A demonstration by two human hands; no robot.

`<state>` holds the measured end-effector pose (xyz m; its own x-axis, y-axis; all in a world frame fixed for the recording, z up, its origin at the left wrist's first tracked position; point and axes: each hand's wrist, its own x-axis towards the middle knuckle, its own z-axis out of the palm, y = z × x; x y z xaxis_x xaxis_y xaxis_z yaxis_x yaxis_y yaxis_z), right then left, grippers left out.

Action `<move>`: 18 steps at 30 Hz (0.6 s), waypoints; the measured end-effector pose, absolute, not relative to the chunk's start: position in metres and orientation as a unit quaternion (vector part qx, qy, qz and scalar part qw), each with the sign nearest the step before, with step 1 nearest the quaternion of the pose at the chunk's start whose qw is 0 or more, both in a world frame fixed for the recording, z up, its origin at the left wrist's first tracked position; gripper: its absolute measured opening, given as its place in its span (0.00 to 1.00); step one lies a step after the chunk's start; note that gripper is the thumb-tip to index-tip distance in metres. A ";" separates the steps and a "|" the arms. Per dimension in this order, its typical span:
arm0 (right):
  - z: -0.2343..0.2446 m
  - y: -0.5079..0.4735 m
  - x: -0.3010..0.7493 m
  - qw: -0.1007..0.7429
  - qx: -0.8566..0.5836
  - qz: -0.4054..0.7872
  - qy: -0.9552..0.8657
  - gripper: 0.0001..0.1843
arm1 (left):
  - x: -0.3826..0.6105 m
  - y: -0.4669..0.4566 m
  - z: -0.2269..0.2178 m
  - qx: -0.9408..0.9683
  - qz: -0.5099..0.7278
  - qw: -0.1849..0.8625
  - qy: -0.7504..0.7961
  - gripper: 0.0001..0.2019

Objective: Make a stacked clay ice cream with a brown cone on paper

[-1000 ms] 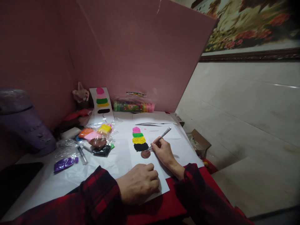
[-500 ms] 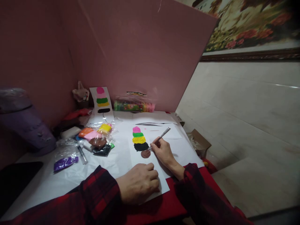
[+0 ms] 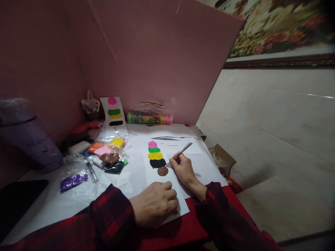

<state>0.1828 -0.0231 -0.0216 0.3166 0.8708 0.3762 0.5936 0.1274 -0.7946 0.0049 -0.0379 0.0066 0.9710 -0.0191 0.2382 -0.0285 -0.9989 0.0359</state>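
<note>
Near the front edge of the table, the left hand rests on a paper sheet, fingers curled; whether it holds anything cannot be seen. The right hand grips a fork, tines beside a brown clay disc. This lies on the paper, just frontward of a black clay band.

Long plaid sleeves, red and black

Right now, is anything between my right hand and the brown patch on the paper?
Nothing visible blocks the brown patch; only the fork-like tool in your right hand points into that gap. Your left hand lies nearer you, outside it.
</note>
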 end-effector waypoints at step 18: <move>-0.023 -0.023 0.183 0.489 -0.639 0.149 -0.575 0.07 | 0.005 -0.037 0.002 0.991 0.134 0.014 -0.014 0.06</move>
